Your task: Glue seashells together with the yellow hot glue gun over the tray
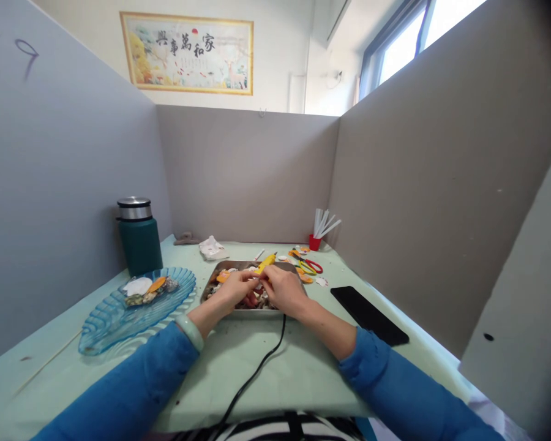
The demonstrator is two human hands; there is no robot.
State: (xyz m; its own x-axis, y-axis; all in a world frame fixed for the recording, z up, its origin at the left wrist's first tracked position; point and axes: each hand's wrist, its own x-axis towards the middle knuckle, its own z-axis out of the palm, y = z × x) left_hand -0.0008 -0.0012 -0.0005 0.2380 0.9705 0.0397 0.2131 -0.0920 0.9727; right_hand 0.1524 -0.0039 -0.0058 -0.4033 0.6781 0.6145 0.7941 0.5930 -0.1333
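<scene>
My left hand (239, 289) and my right hand (282, 290) meet over a metal tray (252, 314), fingertips pinched together. Whatever lies between the fingers is too small and covered to make out. Inside the tray are small shell-like pieces, some orange, partly hidden by my hands. A yellow glue gun (267, 262) rests at the tray's far side, just beyond my fingertips. From the tray's front a black cord (259, 369) runs down over the table's near edge.
On the left, a blue glass plate (96, 327) bears shells, before a green bottle (140, 245). To the right lie scissors (308, 267) and a black phone-like slab (370, 315). White sticks stand in a red cup (314, 243). Grey partitions (248, 174) enclose the table.
</scene>
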